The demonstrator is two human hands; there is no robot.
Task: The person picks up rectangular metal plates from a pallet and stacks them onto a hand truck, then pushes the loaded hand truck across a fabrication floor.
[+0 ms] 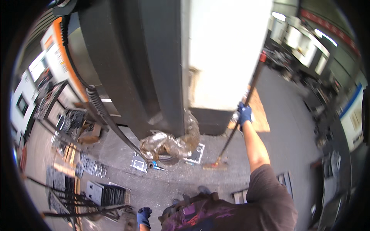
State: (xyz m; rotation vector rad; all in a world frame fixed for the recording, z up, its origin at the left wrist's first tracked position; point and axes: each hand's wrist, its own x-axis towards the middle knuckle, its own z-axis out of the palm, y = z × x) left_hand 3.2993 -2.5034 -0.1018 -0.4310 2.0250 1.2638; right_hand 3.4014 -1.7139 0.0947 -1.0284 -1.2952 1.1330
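Observation:
My right hand (244, 114), in a blue glove, is wrapped round the long dark handle of a broom (230, 139). The handle slants from upper right down to the broom head (215, 166), which rests on the grey floor in front of my feet. My right arm reaches out far to the front right, beside the white machine housing (227, 54). At the lower edge, left of my body, my left hand (143, 216) hangs low in a blue glove. Its fingers are curled in, and nothing shows in them.
A dark machine column (135, 69) rises ahead, with a foil-wrapped hose (163, 143) at its foot. A black corrugated cable (111, 123) hangs down left of it. Flat metal plates (138, 163) lie on the floor. Stacked dark parts (111, 195) stand at left, brown cardboard (260, 111) at right.

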